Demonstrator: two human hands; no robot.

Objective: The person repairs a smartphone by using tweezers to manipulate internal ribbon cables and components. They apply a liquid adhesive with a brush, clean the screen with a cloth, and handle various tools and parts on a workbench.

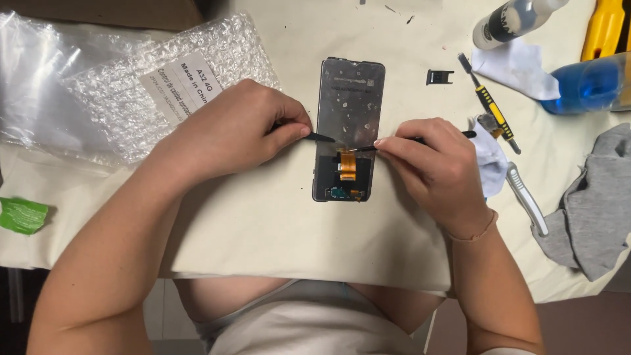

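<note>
While each hand (230,128) (434,164) pinches a black tool, bubble wrap (164,79), screwdriver (490,105) flank the screen panel (348,128)

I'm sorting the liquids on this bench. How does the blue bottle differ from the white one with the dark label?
The blue bottle is see-through and blue; the white bottle is pale with a dark label. The blue bottle lies at the right edge, partly cut off by it; the white bottle lies higher up, cut off by the top edge. A white cloth lies between them. Both lie on the cream table cover, away from both hands.
</note>
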